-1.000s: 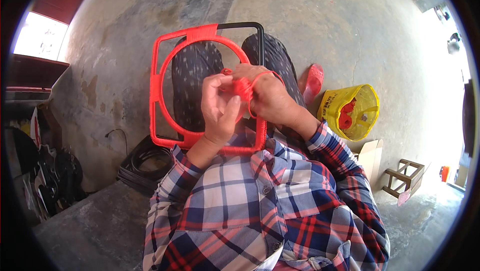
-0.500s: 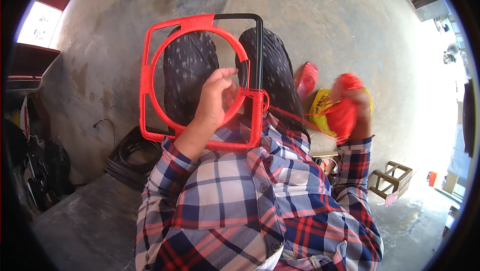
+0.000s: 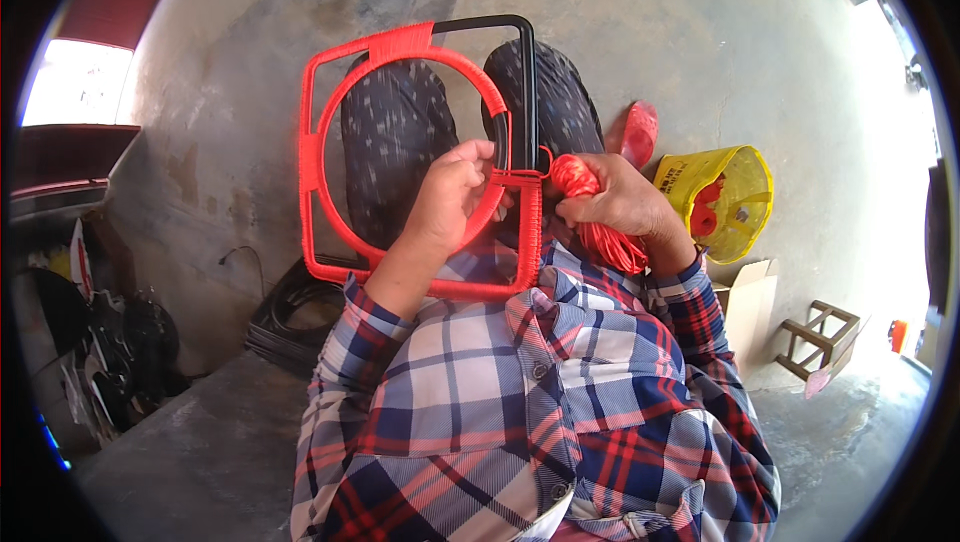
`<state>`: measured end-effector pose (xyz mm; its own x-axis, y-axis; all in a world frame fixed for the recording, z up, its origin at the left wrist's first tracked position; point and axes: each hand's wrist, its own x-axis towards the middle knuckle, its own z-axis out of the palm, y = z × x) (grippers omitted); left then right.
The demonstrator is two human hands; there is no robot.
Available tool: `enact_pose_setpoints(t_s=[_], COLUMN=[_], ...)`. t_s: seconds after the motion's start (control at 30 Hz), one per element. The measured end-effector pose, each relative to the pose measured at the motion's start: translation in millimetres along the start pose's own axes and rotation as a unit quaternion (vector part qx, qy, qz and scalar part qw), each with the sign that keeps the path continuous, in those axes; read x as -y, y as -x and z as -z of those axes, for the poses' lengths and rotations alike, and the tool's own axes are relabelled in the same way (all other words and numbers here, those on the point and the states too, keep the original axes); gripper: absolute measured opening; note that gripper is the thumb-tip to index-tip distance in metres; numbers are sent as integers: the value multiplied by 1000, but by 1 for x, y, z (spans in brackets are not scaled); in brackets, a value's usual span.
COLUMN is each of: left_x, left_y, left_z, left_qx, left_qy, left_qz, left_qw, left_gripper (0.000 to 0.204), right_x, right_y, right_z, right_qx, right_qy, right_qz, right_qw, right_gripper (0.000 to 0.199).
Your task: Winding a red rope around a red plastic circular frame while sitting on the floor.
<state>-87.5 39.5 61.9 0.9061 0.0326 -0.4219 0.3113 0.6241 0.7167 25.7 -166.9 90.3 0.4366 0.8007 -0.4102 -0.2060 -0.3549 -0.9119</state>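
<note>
A square frame with a ring inside it (image 3: 311, 157) rests over my knees. Most of it is wrapped tightly in red cord, while the upper right corner and a short stretch of the ring are bare black. My left hand (image 3: 455, 192) reaches through the ring and grips its right side, where the wrapping ends; some fingertips are hidden behind the ring. Just right of the frame, my right hand (image 3: 625, 204) is closed around a bundle of red cord (image 3: 574, 175). From the bundle, a loop runs to the frame's right bar.
A yellow bucket (image 3: 765, 204) with red rolls inside lies tipped at the right, near a red shoe (image 3: 640, 134). Behind my right arm are a cardboard box (image 3: 752, 307) and a small wooden stool (image 3: 825, 342). Black coiled tubing (image 3: 275, 327) lies to the left.
My right hand has brought the cord bundle from over the yellow bucket leftward to the frame's right side. My left hand keeps its grip on the ring.
</note>
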Motion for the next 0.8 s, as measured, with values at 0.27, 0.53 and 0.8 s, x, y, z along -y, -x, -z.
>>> enact_pose_setpoints(t_s=[0.27,0.53,0.8], left_x=[1,-2,7], left_y=[0,0,6], left_z=[2,-4,-10], left_qx=[-28,-57,-87], left_qy=[41,43,-37], left_qz=[49,100,53], left_qw=[998,992,994], left_gripper=[30,12,6], right_x=[-6,-17,-8], right_y=[8,-2,-13], right_z=[-9,-11,-27], right_qx=[-84,-137,-154], right_qy=[-478,-454,-168], right_qz=[83,54,1], right_qw=[870,879,974], right_gripper=[14,10,11])
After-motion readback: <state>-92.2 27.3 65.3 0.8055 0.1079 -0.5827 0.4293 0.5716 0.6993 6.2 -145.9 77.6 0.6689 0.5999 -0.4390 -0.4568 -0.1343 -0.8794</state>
